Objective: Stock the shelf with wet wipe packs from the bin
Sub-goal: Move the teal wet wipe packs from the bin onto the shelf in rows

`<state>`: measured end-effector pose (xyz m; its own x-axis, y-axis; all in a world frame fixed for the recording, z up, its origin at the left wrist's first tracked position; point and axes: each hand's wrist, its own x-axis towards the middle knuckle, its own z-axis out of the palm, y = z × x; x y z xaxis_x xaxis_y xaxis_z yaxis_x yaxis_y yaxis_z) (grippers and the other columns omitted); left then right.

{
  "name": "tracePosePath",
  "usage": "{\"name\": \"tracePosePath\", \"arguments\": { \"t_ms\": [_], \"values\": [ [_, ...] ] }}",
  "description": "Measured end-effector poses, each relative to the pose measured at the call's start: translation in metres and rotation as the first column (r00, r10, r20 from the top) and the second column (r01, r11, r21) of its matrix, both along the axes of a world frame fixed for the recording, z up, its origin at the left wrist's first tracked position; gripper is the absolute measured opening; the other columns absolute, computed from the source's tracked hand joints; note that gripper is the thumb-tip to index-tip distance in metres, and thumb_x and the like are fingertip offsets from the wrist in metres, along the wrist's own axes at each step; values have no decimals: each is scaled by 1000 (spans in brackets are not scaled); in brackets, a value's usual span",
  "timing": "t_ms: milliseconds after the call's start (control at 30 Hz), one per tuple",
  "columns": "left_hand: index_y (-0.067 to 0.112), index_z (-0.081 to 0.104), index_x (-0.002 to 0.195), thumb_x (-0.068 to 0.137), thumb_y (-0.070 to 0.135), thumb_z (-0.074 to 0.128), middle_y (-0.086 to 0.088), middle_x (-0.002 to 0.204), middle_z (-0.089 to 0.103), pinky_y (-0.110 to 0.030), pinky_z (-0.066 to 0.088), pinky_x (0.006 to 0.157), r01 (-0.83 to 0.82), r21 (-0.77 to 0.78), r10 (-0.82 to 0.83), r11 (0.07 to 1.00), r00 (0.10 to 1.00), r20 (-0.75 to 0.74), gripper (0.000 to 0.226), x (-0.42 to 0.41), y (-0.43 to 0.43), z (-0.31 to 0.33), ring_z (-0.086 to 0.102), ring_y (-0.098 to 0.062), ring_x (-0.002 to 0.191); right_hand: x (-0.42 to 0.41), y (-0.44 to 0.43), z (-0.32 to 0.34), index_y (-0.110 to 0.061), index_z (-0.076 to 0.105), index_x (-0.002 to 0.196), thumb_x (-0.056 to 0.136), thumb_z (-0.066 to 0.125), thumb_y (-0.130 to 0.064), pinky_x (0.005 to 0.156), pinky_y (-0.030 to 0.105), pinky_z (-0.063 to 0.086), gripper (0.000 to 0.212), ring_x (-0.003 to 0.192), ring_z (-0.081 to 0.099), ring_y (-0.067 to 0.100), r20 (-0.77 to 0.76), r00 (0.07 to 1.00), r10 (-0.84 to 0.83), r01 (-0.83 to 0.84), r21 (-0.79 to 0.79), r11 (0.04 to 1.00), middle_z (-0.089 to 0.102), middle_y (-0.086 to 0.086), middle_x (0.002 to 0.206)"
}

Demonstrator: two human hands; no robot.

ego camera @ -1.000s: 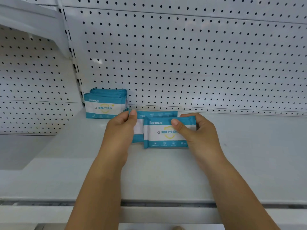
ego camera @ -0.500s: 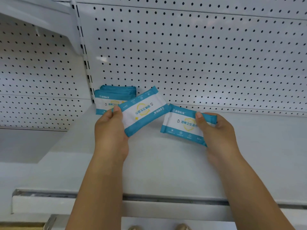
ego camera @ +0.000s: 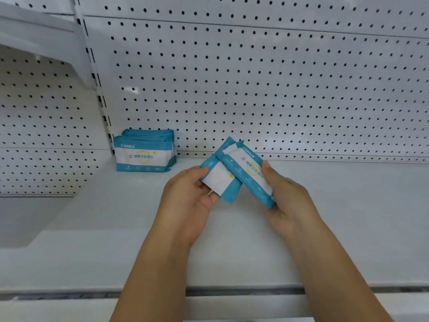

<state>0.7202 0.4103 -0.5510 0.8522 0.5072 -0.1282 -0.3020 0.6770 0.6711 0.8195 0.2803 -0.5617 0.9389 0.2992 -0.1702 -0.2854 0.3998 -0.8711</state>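
Note:
Above the white shelf [ego camera: 348,205] I hold two blue-and-white wet wipe packs, tilted and overlapping. My left hand [ego camera: 188,201] grips the rear pack [ego camera: 220,180] at its lower left end. My right hand [ego camera: 287,201] grips the front pack [ego camera: 248,173], thumb on its printed face. A row of several packs [ego camera: 144,154] stands upright at the shelf's back left corner against the pegboard. The bin is out of view.
A white pegboard back wall [ego camera: 255,77] rises behind the shelf. A slotted upright [ego camera: 97,89] divides it from the neighbouring bay on the left, which has its own shelf above. The shelf's front edge strip [ego camera: 232,291] runs across the bottom.
The two packs went from stacked, to pulled apart in separate hands, to brought together again overlapping and tilted, right of the standing row. The camera view shifted.

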Motion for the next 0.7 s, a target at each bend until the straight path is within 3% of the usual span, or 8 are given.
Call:
{"name": "tracePosePath", "arguments": {
  "t_ms": [67, 167, 233, 300, 467, 567, 633, 700],
  "values": [
    [0, 59, 109, 94, 2, 52, -20, 105, 70, -41, 61, 72, 36, 34, -36, 999, 999, -10, 16, 2, -7, 2, 72, -28, 89, 1, 0, -3, 0, 64, 116, 88, 75, -28, 87, 43, 61, 41, 95, 75, 26, 18, 1000, -4, 4, -24, 1000, 78, 11, 100],
    [8, 62, 98, 93, 23, 60, -10, 82, 68, -42, 57, 79, 67, 157, -53, 985, 994, -94, 16, 3, -13, 5, 68, -24, 82, 0, 0, -5, -4, 65, 104, 86, 77, -32, 90, 49, 59, 36, 96, 74, 28, 98, 995, -22, 31, -86, 996, 77, 12, 101],
    [13, 69, 108, 90, 40, 65, -5, 83, 74, -41, 57, 80, 112, 261, -71, 959, 984, -162, 33, 4, -13, 5, 72, -21, 80, -2, 0, -4, -9, 64, 96, 83, 80, -37, 87, 54, 59, 35, 96, 74, 32, 185, 982, -25, 53, -145, 988, 77, 12, 99],
    [17, 69, 114, 86, 47, 68, -6, 98, 77, -44, 59, 87, 171, 325, -107, 930, 973, -206, 41, 4, -14, 3, 75, -22, 91, -6, 0, -1, -12, 62, 93, 82, 79, -43, 83, 53, 60, 38, 91, 74, 31, 271, 962, -3, 64, -219, 974, 76, 10, 95],
    [11, 67, 117, 91, 26, 70, -7, 104, 77, -47, 58, 91, 60, 312, 3, 948, 980, -198, 29, 5, -13, -1, 74, -25, 96, -13, 1, 2, -14, 57, 87, 88, 72, -47, 68, 38, 56, 36, 72, 64, 15, 373, 927, 46, 81, -319, 944, 69, 4, 84],
    [9, 68, 112, 91, 16, 70, -8, 103, 77, -40, 61, 83, -45, 237, 73, 970, 991, -110, 22, 5, -10, -1, 74, -23, 97, -13, 2, 1, -14, 59, 86, 90, 69, -45, 59, 18, 45, 33, 63, 54, 5, 445, 892, 79, 90, -347, 933, 63, -5, 77],
    [9, 68, 108, 90, 13, 70, -8, 102, 77, -37, 62, 79, -105, 188, 117, 977, 992, -50, 18, 4, -8, 1, 74, -22, 96, -13, 5, 0, -17, 64, 97, 89, 71, -45, 69, 19, 50, 30, 77, 63, 5, 432, 893, 129, 41, -363, 931, 70, -6, 91],
    [9, 66, 111, 88, 12, 72, -8, 105, 76, -39, 62, 80, -161, 170, 168, 972, 985, -31, 23, 3, -7, 1, 74, -22, 97, -13, 7, -2, -24, 61, 112, 83, 76, -51, 88, 36, 57, 42, 96, 70, 13, 364, 913, 186, -46, -359, 932, 71, -3, 110]
  ]
}}
